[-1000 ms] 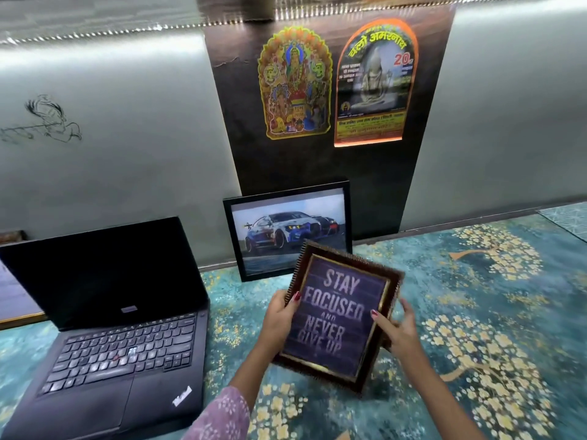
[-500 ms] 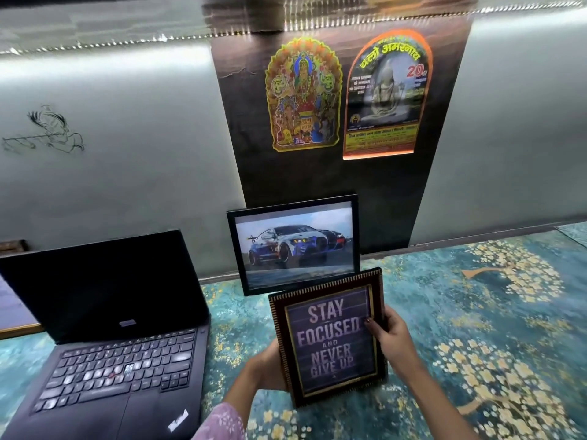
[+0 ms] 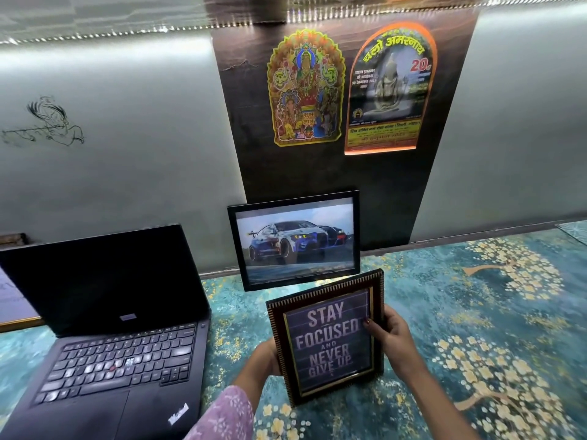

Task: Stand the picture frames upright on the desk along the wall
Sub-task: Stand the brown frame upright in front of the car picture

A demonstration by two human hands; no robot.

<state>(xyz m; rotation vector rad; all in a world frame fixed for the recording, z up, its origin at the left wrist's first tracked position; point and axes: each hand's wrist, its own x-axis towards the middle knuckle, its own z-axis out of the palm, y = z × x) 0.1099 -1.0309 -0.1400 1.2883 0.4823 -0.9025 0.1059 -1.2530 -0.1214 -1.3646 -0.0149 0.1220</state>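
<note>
A dark, gold-trimmed quote frame (image 3: pixel 330 336) reading "Stay focused and never give up" stands nearly upright on the desk (image 3: pixel 476 312), its face toward me. My left hand (image 3: pixel 263 360) reaches behind its left edge, mostly hidden by the frame. My right hand (image 3: pixel 389 333) grips its right edge with the thumb on the front. Behind it, a black-framed car picture (image 3: pixel 295 239) stands upright against the wall.
An open black laptop (image 3: pixel 104 328) sits at the left. The desk has a teal floral covering. Two stickers (image 3: pixel 305 87) hang on a dark wall panel. A framed item's edge (image 3: pixel 16 309) shows at the far left.
The quote frame went from tilted and lifted to nearly upright with its bottom edge down on the desk. My left hand slid from the front left edge to behind the frame.
</note>
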